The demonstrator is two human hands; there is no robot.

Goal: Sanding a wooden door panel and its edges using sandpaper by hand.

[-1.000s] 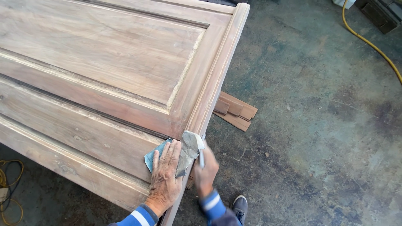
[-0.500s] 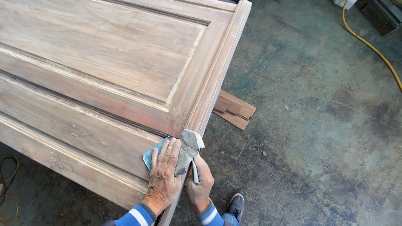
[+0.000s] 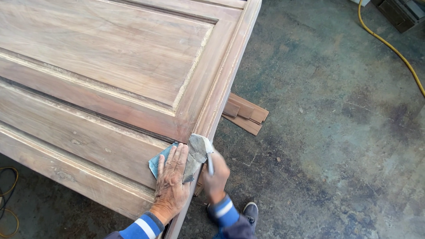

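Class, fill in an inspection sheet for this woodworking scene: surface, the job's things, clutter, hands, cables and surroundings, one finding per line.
Surface: wooden panelled door lying flat, pale dust along its mouldings.
Job's things: sheet of sandpaper draped over the door's right edge; slim pale tool held against that edge.
Clutter: stack of short wood strips on the floor beside the door.
Hands: left hand flat on the sandpaper; right hand closed around the tool, blurred.
Cables: yellow cable across the floor at upper right; dark and yellow cables at lower left.
Surroundings: stained concrete floor; grey shoe below.
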